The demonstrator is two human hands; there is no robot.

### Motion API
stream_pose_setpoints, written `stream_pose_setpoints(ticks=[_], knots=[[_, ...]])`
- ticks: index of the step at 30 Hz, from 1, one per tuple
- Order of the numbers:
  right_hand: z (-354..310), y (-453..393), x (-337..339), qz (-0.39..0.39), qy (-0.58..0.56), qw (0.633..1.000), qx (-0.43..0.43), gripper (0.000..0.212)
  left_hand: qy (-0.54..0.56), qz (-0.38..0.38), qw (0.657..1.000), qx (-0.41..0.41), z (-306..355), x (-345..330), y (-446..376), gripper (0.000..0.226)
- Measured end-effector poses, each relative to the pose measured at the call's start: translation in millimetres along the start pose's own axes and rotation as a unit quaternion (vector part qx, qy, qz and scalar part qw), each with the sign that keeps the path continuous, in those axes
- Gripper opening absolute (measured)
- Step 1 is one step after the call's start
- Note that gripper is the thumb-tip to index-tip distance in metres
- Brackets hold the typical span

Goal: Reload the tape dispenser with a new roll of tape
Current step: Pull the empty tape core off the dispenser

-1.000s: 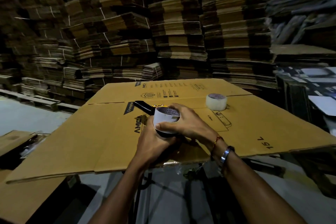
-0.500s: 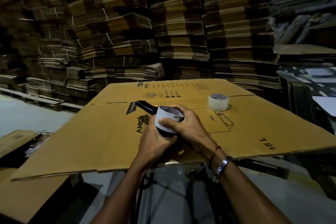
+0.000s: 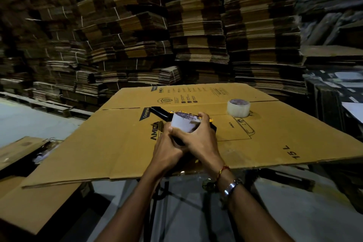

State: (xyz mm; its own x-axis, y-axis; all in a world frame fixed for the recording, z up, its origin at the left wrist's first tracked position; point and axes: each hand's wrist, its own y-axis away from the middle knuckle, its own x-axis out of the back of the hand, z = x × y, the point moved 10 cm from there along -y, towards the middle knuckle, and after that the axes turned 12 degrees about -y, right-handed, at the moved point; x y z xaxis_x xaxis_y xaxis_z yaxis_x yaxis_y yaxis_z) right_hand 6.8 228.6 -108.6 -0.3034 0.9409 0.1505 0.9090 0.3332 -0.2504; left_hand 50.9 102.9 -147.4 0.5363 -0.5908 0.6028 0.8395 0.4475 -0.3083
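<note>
Tape dispenser [image 3: 160, 113], one: black with yellow trim, handle pointing away and to the left, lying on the flattened carton [image 3: 275, 135]; body largely hidden behind both hands.
Tape rolls, two. Roll of tape [image 3: 183, 124], white, printed core: seated at the dispenser, clamped in the grip of the right hand [image 3: 198, 139], fingers curled over its far rim, thumb on the near side. Second roll [image 3: 238, 107], clear: standing flat on the same carton, well apart to the right, untouched.
Left hand [image 3: 167, 153], one: fingers wrapped round the dispenser's lower body, touching the right hand.
Wrist items, two, on the right wrist: red thread [image 3: 224, 169], metal bracelet [image 3: 230, 187].
Flattened carton, one, printed, serving as work surface.
Surroundings: stacked flat cardboard [image 3: 196, 35] filling the background; a further sheet [image 3: 29, 202] lower left.
</note>
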Motion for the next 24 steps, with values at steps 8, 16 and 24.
stream_pose_setpoints(ticks=[8,16,24], knots=[[4,-13,3,-0.032,-0.011,0.999,0.029,0.092,0.002,0.006,1.0,-0.015,7,1,2,0.069],[15,-15,1,0.002,-0.088,0.995,0.038,0.089,0.016,0.009,1.0,-0.022,6,1,-1,0.07],[18,-12,1,0.015,-0.139,0.989,0.045,0.082,0.033,0.015,0.999,-0.011,2,0,-1,0.066]])
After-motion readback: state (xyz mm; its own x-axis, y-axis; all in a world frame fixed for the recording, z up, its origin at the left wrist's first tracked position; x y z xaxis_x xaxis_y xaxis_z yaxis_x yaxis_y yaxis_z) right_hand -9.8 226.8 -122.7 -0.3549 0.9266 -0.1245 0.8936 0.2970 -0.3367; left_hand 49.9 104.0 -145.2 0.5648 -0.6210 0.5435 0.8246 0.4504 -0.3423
